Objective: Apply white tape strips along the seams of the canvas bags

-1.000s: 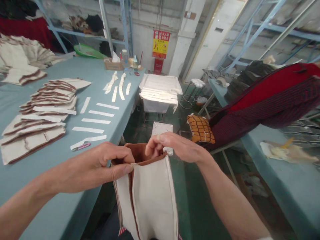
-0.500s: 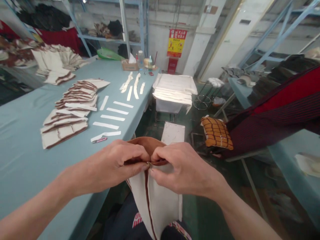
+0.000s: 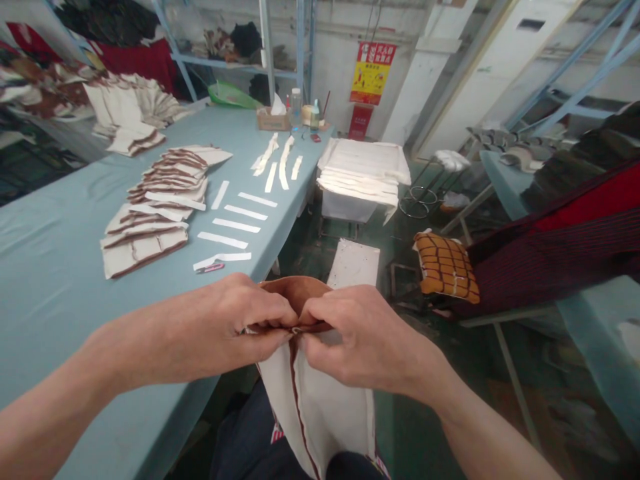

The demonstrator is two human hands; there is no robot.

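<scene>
A cream fabric bag piece (image 3: 325, 407) with brown trim and a brown lining hangs in front of me over my lap. My left hand (image 3: 240, 327) pinches its top edge from the left, fingers closed. My right hand (image 3: 360, 337) pinches the same edge from the right, fingers closed, thumb tips almost touching the left hand's. The brown lining (image 3: 300, 293) bulges up just behind both hands.
A long blue table (image 3: 60, 280) on my left carries stacked cream-and-brown pieces (image 3: 150, 227), white strips (image 3: 235, 227) and a small pink tool (image 3: 213, 268). Ahead stand a cart of white fabric (image 3: 363, 177), a white stool (image 3: 355, 263) and an orange checked cushion (image 3: 445, 267).
My hands came together at the bag's top edge, closing its open mouth. The view shifted slightly so the table sits further right.
</scene>
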